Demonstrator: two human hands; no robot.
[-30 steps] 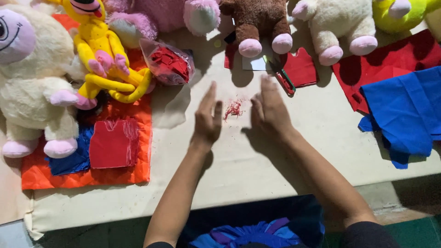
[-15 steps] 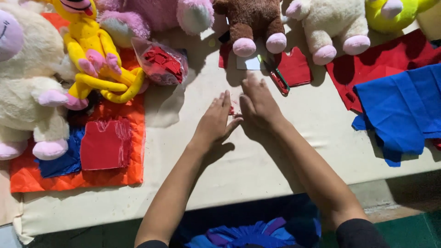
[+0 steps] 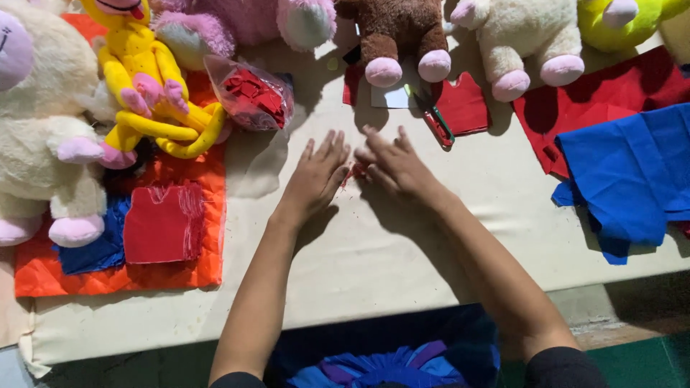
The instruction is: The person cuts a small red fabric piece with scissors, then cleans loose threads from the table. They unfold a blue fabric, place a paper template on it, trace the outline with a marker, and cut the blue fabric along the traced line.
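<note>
Both our hands lie flat on the cream table cover (image 3: 431, 244), palms down, side by side and nearly touching. Our left hand (image 3: 316, 179) has its fingers stretched out and a little spread, holding nothing. Our right hand (image 3: 395, 165) is likewise flat with fingers extended, and its fingertips press against a small heap of red fabric scraps (image 3: 357, 172) that sits between the two hands; we cannot tell whether any scrap is actually pinched. Just up and to the left of our left hand lies a clear plastic bag (image 3: 251, 93), bunched shut as far as we can see, filled with more red fabric pieces. Beyond our right hand a pair of scissors (image 3: 435, 122) rests on a red felt piece (image 3: 467, 104). Along the far edge of the table stand plush toys: a yellow long-limbed toy (image 3: 140, 79), a cream plush with pink feet (image 3: 36, 151), a pink plush (image 3: 251, 21), a brown plush (image 3: 395, 29) and another cream plush (image 3: 517, 36). To the left a red cut-out piece (image 3: 162, 223) lies on an orange quilted cloth (image 3: 108, 273), and to the right a blue cloth (image 3: 625, 179) is heaped over red cloth (image 3: 611, 93). Below the table edge, near our body, we see a blue container (image 3: 460, 338) holding blue and purple fabric strips (image 3: 388, 366).
</note>
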